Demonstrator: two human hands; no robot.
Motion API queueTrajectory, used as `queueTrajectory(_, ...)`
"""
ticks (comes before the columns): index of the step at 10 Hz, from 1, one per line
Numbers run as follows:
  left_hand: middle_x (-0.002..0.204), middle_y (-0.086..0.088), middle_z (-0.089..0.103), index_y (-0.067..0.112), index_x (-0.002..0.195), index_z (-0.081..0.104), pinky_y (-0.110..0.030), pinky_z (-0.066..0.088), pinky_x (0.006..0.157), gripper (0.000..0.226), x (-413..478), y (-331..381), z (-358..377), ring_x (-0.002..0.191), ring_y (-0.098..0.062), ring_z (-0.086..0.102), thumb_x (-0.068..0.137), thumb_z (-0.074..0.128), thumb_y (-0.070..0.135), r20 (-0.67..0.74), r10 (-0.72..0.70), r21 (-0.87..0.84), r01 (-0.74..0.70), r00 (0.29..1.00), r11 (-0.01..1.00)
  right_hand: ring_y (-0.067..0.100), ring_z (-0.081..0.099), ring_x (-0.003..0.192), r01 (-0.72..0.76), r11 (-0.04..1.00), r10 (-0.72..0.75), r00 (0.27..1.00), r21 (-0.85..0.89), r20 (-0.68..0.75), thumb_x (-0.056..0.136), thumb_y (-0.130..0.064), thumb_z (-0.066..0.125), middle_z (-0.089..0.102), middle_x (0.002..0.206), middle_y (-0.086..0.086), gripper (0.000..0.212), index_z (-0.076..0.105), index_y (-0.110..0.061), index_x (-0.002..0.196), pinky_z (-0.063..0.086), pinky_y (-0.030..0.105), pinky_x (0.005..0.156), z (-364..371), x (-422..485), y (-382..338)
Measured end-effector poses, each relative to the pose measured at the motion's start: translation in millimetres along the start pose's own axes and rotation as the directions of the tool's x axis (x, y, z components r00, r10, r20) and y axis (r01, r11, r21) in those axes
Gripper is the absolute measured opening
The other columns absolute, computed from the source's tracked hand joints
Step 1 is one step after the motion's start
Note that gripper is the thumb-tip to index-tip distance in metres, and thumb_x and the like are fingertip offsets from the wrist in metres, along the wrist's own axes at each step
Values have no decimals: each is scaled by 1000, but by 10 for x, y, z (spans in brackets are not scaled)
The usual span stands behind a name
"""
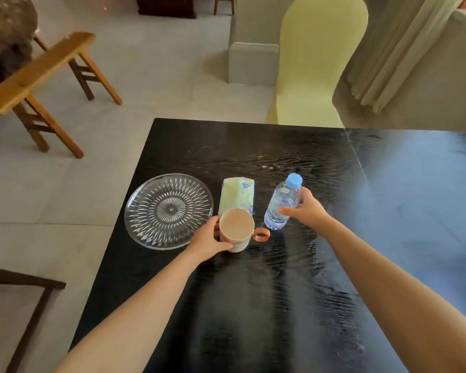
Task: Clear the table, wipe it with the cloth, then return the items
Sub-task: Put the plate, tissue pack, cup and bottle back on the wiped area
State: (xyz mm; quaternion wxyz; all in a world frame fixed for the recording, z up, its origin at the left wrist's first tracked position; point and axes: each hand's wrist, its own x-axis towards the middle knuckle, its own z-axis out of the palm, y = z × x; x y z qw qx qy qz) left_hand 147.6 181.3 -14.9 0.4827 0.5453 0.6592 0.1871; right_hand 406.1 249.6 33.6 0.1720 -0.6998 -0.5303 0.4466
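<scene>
- Two hands are busy at once: the left hand (209,239) curls round the mug (237,227), and the right hand (306,208) grips the water bottle (281,203) just right of the mug.
- Lifting the mug carelessly could nudge the tissue pack (237,193) just behind it, or the glass plate (168,211) left of it, near the counter (253,305) edge.
- Mug: upright, cream outside, pinkish inside, orange handle pointing right. Whether it is full I cannot tell, so tilting it may spill.
</scene>
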Motion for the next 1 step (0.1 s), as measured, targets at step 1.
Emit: queueTrajectory(1,131,-4,57,19,135,38,-43,45,101,80,6,19,-69,117,-22,56,67,81,18,50,8,44,-10,999,999,27,52,121,-99,993,99,995,-69,-8,78,-25,74,51,137,11,78,31,-9,141,45,35,92,40,-103,13)
